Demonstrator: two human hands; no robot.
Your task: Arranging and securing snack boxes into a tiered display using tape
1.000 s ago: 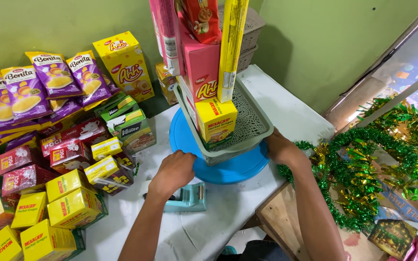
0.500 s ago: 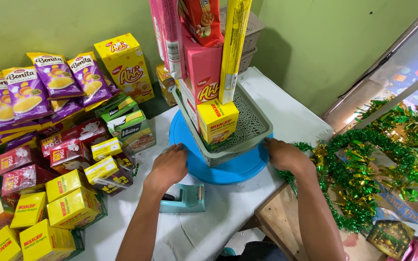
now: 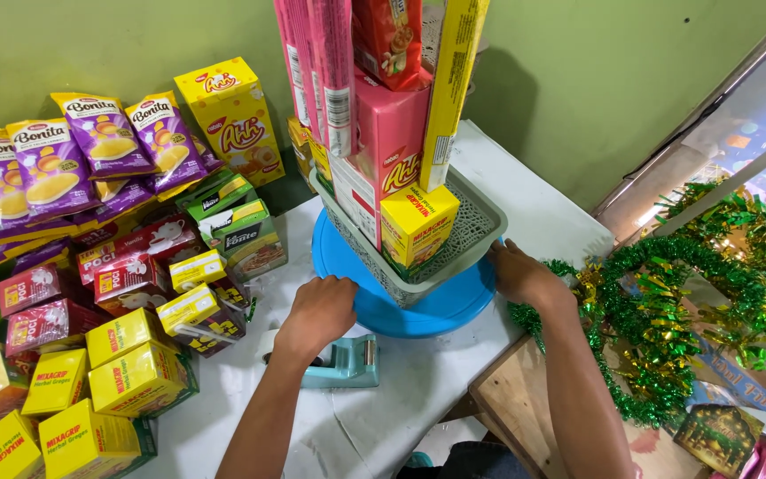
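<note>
A grey-green mesh basket [image 3: 476, 232] stands on a round blue turntable [image 3: 418, 310] on the white table. It holds a small yellow box [image 3: 417, 225], a pink carton [image 3: 389, 155], tall pink packs [image 3: 316, 62] and a long yellow pack [image 3: 452, 84]. My left hand [image 3: 316, 312] rests with curled fingers at the turntable's left edge, just above a teal tape dispenser [image 3: 340, 359]. My right hand [image 3: 520, 270] touches the turntable's right edge beside the basket. Neither hand holds anything that I can see.
Purple snack bags [image 3: 50, 168], a tall yellow carton [image 3: 232, 120], green and red packets [image 3: 130, 266] and several yellow boxes [image 3: 121, 359] crowd the table's left side. Green and gold tinsel [image 3: 667, 310] lies at the right, beside a wooden board [image 3: 511, 404]. A green wall stands behind.
My left hand has moved up from the tape dispenser to the turntable's left edge. The basket and turntable have turned a little; my right hand stays at the right edge.
</note>
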